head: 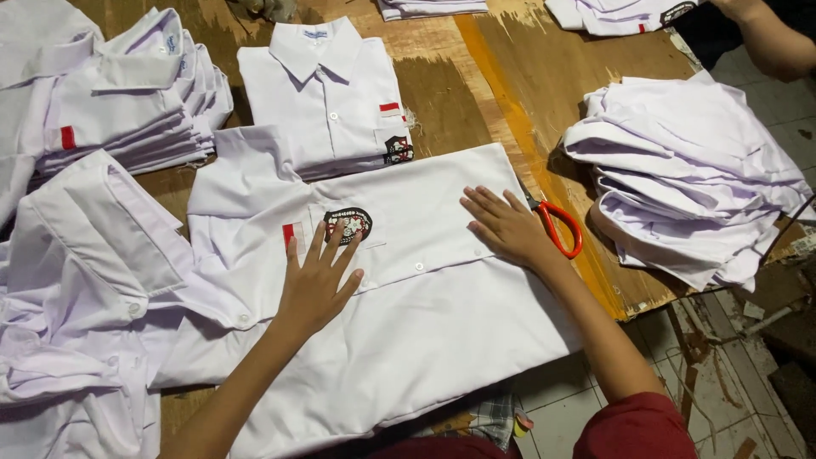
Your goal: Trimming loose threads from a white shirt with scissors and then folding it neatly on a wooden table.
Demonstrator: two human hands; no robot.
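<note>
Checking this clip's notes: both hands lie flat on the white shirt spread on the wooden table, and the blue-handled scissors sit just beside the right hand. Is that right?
Not quite: the scissors have orange-red handles, not blue, as the head view shows. The rest holds: the left hand and the right hand both lie flat on the white shirt spread on the wooden table, with the scissors just beside the right hand.

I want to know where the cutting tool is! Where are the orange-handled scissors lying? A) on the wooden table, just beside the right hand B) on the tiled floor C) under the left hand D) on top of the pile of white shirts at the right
A: the orange-handled scissors lie on the wooden table right next to the right hand, which presses flat on the white buttoned shirt.
</note>
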